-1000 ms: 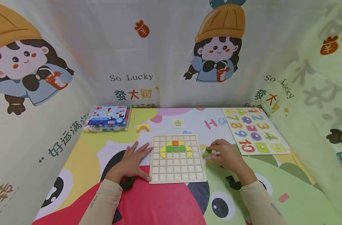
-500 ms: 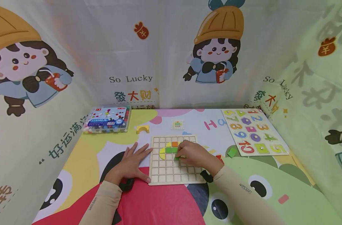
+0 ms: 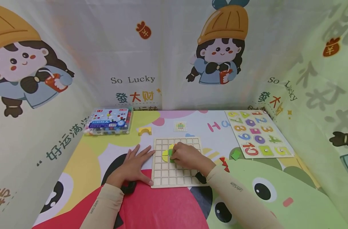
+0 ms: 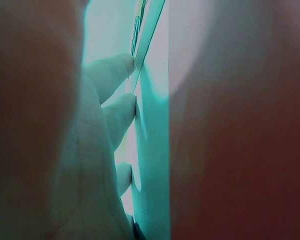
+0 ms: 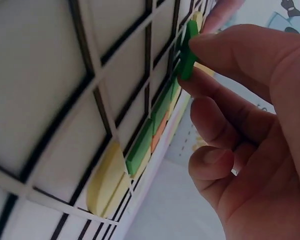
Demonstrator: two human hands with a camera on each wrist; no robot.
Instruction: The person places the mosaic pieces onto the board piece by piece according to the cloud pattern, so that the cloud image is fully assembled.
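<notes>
A pale wooden grid board (image 3: 176, 181) lies flat before me. My right hand (image 3: 188, 156) is over its middle, pinching a green square tile (image 5: 189, 50) between thumb and index finger, tilted against the grid in the right wrist view. Set in the cells are green tiles (image 5: 140, 150), an orange tile (image 5: 159, 134) and curved yellow pieces (image 5: 107, 179); the hand hides part of this group in the head view. My left hand (image 3: 133, 165) rests with spread fingers along the board's left edge; the left wrist view shows fingertips (image 4: 122, 65) near that edge.
Right of the board lie a loose green piece (image 3: 235, 155) and red triangles (image 3: 224, 164). A number puzzle board (image 3: 259, 135) is farther right. Behind are a small pattern card (image 3: 180, 126), a yellow arch block (image 3: 145, 131) and a clear plastic box (image 3: 108, 122).
My right hand has carried the green tile leftward from beside the board to over its middle, uncovering the green piece and red triangles on the right. The left hand stays put.
</notes>
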